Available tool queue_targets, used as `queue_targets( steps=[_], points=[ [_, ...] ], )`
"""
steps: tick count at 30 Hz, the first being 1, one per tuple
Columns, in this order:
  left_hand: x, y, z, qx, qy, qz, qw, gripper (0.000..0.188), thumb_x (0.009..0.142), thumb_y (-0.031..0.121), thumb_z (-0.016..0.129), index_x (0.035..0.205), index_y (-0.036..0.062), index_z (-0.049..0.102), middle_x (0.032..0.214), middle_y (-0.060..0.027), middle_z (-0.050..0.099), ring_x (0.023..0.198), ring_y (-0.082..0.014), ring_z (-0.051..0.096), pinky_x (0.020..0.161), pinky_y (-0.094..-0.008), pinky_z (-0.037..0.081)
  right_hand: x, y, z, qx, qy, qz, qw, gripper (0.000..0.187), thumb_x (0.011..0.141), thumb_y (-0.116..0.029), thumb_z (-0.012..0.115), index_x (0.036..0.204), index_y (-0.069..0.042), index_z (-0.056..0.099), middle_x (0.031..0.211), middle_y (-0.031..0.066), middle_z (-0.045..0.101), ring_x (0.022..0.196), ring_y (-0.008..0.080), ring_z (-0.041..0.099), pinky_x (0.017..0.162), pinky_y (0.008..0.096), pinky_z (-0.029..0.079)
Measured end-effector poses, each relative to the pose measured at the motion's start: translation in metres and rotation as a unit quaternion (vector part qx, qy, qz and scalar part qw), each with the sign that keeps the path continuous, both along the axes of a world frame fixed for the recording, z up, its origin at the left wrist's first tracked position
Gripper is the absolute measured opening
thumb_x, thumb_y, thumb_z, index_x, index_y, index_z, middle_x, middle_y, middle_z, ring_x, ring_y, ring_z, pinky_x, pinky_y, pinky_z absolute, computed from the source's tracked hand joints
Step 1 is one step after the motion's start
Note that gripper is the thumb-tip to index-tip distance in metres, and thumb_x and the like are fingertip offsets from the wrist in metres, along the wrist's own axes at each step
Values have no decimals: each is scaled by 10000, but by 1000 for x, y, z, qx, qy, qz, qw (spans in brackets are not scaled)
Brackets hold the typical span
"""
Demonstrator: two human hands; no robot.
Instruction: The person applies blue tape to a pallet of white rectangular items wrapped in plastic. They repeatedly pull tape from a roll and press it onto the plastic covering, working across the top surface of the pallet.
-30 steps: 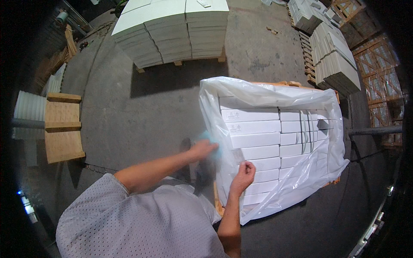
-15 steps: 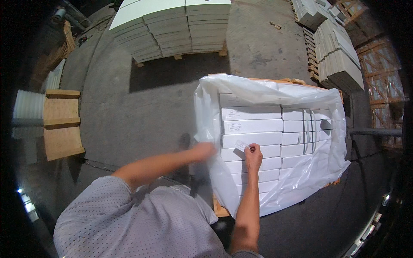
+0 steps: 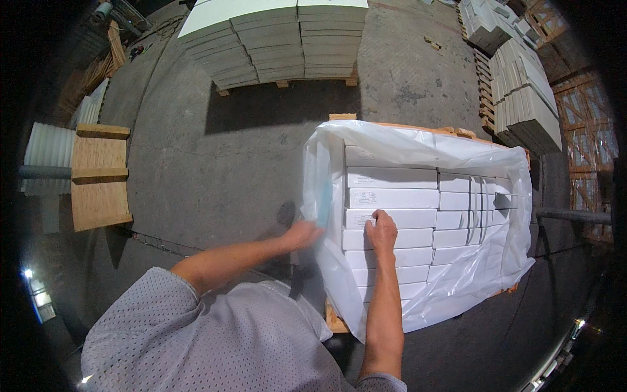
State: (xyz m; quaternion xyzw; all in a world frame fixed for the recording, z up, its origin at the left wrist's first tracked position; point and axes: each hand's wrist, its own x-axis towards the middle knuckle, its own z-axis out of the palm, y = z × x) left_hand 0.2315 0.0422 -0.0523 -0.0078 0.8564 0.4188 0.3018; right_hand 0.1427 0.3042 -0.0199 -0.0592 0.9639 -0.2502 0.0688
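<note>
White cartons (image 3: 392, 198) lie in rows inside a translucent plastic liner (image 3: 424, 140) on a wooden pallet (image 3: 336, 320). My right hand (image 3: 384, 234) rests on a carton in the left column, its thumb and fingertips slightly apart at the right edge of a small white printed label (image 3: 361, 221). The label lies against the carton's face. My left hand (image 3: 302, 235) is closed beside the liner's left side. A blurred pale-blue strip (image 3: 325, 201) shows just above its fingers; I cannot tell whether the hand holds it or the plastic.
Stacked light-coloured boards (image 3: 274, 49) stand on a pallet beyond. More stacks (image 3: 522, 98) are at the far right. On the left are a wooden frame (image 3: 101, 176) and white ribbed material (image 3: 49, 153). Dark straps (image 3: 482, 202) cross the right-hand cartons.
The label, pinched above the cartons before, now lies against a carton's face with my right fingers at it. My left hand has shifted slightly left and down. The view has shifted a little.
</note>
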Motion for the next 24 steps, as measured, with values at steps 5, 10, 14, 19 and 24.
queue_targets(
  steps=[5,10,14,19,24],
  points=[
    [1,-1,6,20,10,9,1000,413,991,366,472,1020,-22,610,960,-268,647,950,-436,631,811,-478,489,4,-11,-3,52,29,-2,998,316,752,-167,756,1012,-52,617,940,123,660,903,326,614,812,447,476],
    [3,3,10,18,1,22,1000,422,992,381,492,1042,-19,619,949,-228,667,912,-377,651,805,-451,493,13,-20,6,133,80,-36,987,398,751,-209,776,1079,-55,611,997,122,646,927,303,601,863,426,444],
    [10,2,8,42,-40,80,995,437,993,388,517,1044,-26,647,933,-145,689,873,-250,637,797,-407,493,16,-10,-6,136,148,-126,971,405,782,-240,755,1100,-35,611,1043,151,635,948,309,606,854,431,455],
    [11,-11,35,89,-102,150,979,462,959,407,529,1020,-29,669,868,-152,679,832,-287,634,760,-454,494,15,-17,-57,-235,-78,-57,967,298,914,-295,563,945,-13,652,817,150,651,778,282,624,716,397,490],
    [-5,-4,79,146,-122,195,962,421,926,376,603,997,-34,672,909,-82,645,813,-179,579,730,-360,463,7,-17,-67,-602,-113,-437,658,280,858,-207,687,1057,-15,642,890,75,680,765,155,647,681,298,541]
  ],
)
